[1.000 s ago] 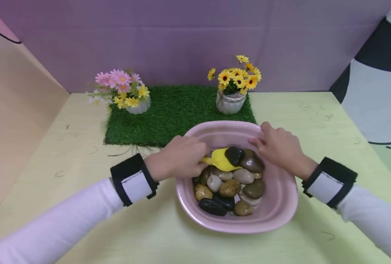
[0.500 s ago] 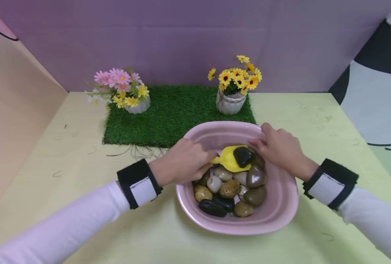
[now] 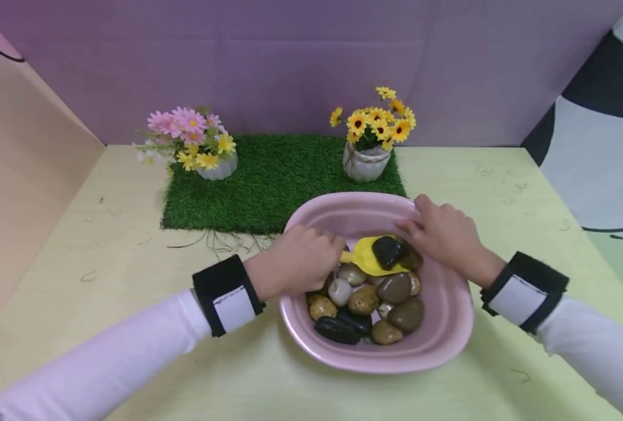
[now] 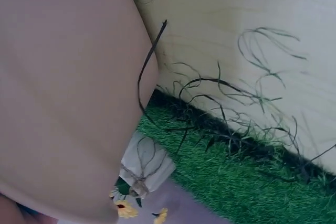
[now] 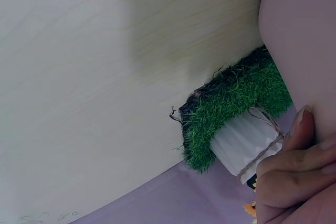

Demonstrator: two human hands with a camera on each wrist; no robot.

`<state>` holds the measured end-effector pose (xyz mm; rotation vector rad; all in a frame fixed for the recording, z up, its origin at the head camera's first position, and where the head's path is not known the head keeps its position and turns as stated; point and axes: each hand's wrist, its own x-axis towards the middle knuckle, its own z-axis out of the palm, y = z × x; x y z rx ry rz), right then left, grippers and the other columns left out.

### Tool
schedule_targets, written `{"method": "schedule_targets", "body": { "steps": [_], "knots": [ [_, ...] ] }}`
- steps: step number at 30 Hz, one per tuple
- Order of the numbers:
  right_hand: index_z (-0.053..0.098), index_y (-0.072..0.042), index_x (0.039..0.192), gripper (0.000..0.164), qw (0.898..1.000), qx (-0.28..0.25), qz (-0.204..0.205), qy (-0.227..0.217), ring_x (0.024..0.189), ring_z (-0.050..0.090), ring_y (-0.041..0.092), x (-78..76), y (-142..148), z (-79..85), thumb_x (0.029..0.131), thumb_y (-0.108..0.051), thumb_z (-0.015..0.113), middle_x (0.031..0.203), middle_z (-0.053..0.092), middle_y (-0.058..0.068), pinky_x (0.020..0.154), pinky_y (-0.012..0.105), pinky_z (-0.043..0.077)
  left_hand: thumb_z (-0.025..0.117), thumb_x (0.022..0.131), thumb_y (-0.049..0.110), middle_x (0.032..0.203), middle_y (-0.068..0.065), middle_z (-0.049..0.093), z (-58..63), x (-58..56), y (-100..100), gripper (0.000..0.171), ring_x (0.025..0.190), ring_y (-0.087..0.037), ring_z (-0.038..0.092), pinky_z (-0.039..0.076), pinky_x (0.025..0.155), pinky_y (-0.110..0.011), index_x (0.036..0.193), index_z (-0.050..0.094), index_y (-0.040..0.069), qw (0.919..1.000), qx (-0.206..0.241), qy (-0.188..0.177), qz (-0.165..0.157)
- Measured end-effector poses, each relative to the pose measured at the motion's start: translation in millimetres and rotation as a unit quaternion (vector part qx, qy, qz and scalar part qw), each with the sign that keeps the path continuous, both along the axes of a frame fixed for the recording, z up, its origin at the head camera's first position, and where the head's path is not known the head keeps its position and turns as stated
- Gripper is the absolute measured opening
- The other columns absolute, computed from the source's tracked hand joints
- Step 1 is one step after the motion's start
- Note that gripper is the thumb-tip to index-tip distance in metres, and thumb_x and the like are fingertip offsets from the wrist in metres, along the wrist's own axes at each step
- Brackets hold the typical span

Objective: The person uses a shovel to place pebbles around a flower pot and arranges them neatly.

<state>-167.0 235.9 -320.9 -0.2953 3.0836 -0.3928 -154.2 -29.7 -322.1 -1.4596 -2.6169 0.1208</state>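
Observation:
A pink basin (image 3: 450, 345) stands on the pale table, its floor covered by several smooth stones in brown, grey, white and black. My left hand (image 3: 303, 257) reaches over the basin's left side and grips the handle of a small yellow shovel (image 3: 365, 255). On the shovel's blade lies a black stone (image 3: 388, 252); a brown stone (image 3: 394, 287) sits just below it. At the upper right rim my right hand (image 3: 443, 234) holds the basin's edge. In the right wrist view, the fingers (image 5: 294, 182) are bent against the pink wall.
Behind the basin lies a green turf mat (image 3: 269, 187) with loose dark strands along its front edge. Two white pots stand on it, one with pink and yellow flowers (image 3: 187, 134), one with yellow flowers (image 3: 377, 123). A purple backdrop (image 3: 290, 70) rises behind.
My left hand and the shovel have moved slightly right. The black stone now lies further onto the blade. A brown stone has shifted down and left among the others. My right hand has stayed at the rim.

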Motion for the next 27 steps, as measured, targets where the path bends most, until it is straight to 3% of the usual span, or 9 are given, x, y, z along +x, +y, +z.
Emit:
{"method": "schedule_targets", "body": {
  "steps": [5, 11, 17, 20, 27],
  "knots": [
    [0.049, -0.003, 0.094, 0.035, 1.000, 0.006, 0.009, 0.004, 0.052, 0.053, 0.025, -1.7, -0.4, 1.2, 0.099, -0.037, 0.057, 0.064, 0.051, 0.012, 0.041, 0.032, 0.040, 0.060, 0.097, 0.027, 0.083, -0.002, 0.068, 1.3, -3.9, -1.5, 0.022, 0.066, -0.012, 0.062, 0.052, 0.059, -0.026, 0.104, 0.065, 0.007, 0.9996, 0.006, -0.029, -0.004],
    [0.047, -0.004, 0.092, 0.036, 1.000, 0.009, 0.012, -0.004, 0.051, 0.051, 0.024, -3.5, -1.6, 2.4, 0.100, -0.038, 0.055, 0.062, 0.047, 0.010, 0.041, 0.031, 0.038, 0.055, 0.099, 0.022, 0.099, -0.005, 0.071, 0.7, -5.1, -1.9, 0.019, 0.080, -0.016, 0.067, 0.055, 0.070, -0.029, 0.112, 0.062, 0.010, 0.9976, 0.019, -0.063, -0.022],
    [0.048, -0.003, 0.094, 0.036, 1.000, 0.007, 0.009, -0.011, 0.050, 0.051, 0.022, -3.8, -1.3, 0.6, 0.099, -0.038, 0.055, 0.063, 0.047, 0.010, 0.040, 0.030, 0.038, 0.048, 0.102, 0.023, 0.086, 0.000, 0.066, -0.7, -8.5, -1.1, 0.016, 0.061, -0.011, 0.059, 0.047, 0.056, -0.023, 0.109, 0.057, 0.012, 0.9920, -0.001, -0.117, -0.046],
    [0.048, -0.003, 0.094, 0.035, 1.000, 0.008, 0.008, -0.013, 0.049, 0.051, 0.021, -3.2, -0.7, 0.0, 0.099, -0.037, 0.056, 0.063, 0.048, 0.010, 0.040, 0.029, 0.039, 0.048, 0.102, 0.026, 0.084, 0.001, 0.066, -0.6, -10.3, -0.3, 0.017, 0.062, -0.010, 0.058, 0.047, 0.056, -0.022, 0.110, 0.056, 0.013, 0.9891, -0.010, -0.137, -0.054],
    [0.048, -0.003, 0.093, 0.034, 1.000, 0.002, 0.006, -0.014, 0.049, 0.050, 0.021, -2.3, 0.9, -0.7, 0.100, -0.036, 0.055, 0.062, 0.047, 0.009, 0.040, 0.029, 0.038, 0.056, 0.099, 0.021, 0.085, 0.001, 0.067, -1.6, -11.1, 3.3, 0.014, 0.069, -0.011, 0.062, 0.053, 0.068, -0.025, 0.106, 0.063, 0.012, 0.9847, -0.001, -0.172, -0.028]
  ]
}}
